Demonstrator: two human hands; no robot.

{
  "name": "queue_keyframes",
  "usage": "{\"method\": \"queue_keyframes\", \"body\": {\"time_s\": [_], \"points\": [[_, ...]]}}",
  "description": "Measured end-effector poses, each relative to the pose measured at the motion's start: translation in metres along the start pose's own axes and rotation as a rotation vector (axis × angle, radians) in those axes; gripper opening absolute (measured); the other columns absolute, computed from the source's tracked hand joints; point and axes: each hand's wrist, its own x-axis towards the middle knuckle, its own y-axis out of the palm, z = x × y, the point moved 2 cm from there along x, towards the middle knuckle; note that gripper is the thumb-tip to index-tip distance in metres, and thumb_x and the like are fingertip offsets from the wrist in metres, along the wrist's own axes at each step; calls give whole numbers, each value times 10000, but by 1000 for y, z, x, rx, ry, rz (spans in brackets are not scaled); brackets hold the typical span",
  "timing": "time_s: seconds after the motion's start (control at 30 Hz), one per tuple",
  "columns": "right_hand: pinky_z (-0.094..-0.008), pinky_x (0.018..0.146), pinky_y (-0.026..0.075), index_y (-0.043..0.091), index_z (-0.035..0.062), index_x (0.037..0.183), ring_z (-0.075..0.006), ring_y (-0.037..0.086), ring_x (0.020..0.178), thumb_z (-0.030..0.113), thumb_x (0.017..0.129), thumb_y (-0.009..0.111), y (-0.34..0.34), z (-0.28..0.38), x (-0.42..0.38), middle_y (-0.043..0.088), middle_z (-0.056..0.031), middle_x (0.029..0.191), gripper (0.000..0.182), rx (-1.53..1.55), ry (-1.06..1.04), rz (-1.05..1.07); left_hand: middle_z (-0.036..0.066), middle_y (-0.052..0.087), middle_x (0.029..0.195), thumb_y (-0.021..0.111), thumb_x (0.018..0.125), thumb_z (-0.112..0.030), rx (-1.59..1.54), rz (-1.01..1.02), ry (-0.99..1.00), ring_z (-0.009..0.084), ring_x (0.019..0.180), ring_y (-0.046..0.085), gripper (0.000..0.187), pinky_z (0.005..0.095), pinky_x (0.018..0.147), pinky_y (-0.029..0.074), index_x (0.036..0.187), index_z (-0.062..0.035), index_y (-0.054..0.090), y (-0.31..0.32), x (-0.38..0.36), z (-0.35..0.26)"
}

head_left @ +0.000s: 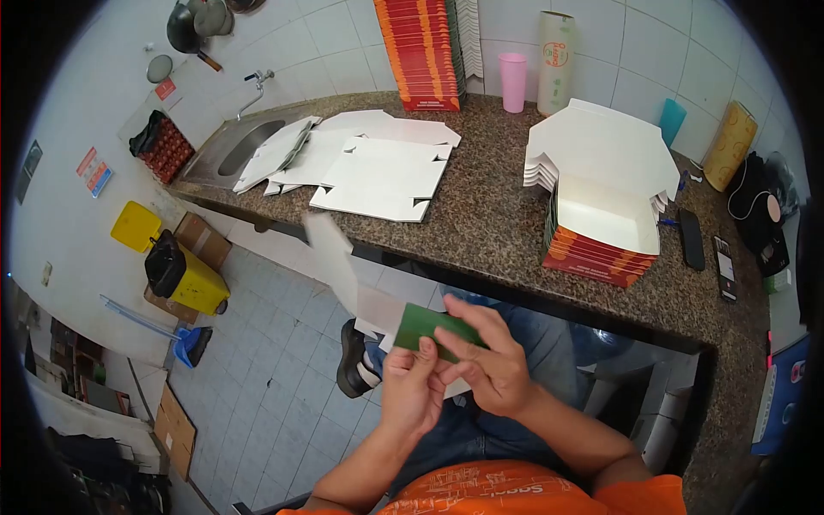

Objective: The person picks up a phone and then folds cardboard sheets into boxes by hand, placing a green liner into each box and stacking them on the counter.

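Over my lap I have a cardboard box blank (418,323), partly folded, with a green outer panel facing me and a white flap stretching up to the left. My left hand (410,393) grips its lower edge, thumb against the green panel. My right hand (496,367) holds the right side of that panel, its fingers laid across the green face. Flat white blanks (382,176) lie on the granite counter ahead. To the right stands a nested stack of formed boxes (598,253), red outside and white inside, lids raised.
The counter (489,184) has a sink (249,150) at left. Behind are a tall stack of red cartons (421,56), a pink cup (512,83) and a paper roll (555,64). Phones (725,268) lie at right. A yellow bin (193,279) stands on the floor.
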Motion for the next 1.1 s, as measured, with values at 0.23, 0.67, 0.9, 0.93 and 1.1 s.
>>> {"method": "queue_keyframes", "body": {"time_s": [0.23, 0.67, 0.9, 0.93, 1.1], "points": [[-530, 1163, 376, 507, 64, 1589, -465, 475, 1338, 171, 972, 697, 47, -6, -20, 455, -301, 1467, 655, -255, 231, 62, 116, 684, 1314, 504, 1122, -159, 22, -87, 152, 239, 1222, 671, 302, 413, 1101, 522, 1397, -38, 529, 0, -15, 12], [-338, 717, 511, 663, 88, 1426, -211, 635, 748, 184, 987, 719, 21, -29, -3, 659, -127, 890, 453, 271, 391, 403, -1, 682, 885, 518, 1093, -33, 1029, 1, 28, 30, 802, 565, 242, 232, 720, 455, 1329, -17, 566, -65, -57, -50], [-357, 628, 509, 737, 59, 1230, -236, 643, 627, 223, 899, 828, 30, -11, 1, 681, -118, 757, 381, 155, 437, 463, 0, 650, 742, 604, 1031, -11, 851, -227, 181, 37, 728, 543, 396, 217, 678, 402, 1400, -28, 461, -56, -51, -31], [-357, 618, 505, 741, 59, 1213, -238, 643, 625, 218, 903, 823, 28, -10, 3, 683, -122, 760, 359, 81, 427, 334, -7, 640, 727, 625, 1015, 5, 946, -186, 259, 36, 694, 531, 458, 213, 689, 391, 1421, -27, 416, -57, -54, -27], [-359, 613, 506, 731, 63, 1233, -246, 659, 655, 275, 892, 856, 18, -12, 11, 690, -143, 810, 421, 256, 443, 695, -24, 622, 697, 694, 954, 45, 1022, -116, 539, 56, 666, 481, 626, 224, 760, 386, 1460, -16, 330, -52, -48, -33]]}}
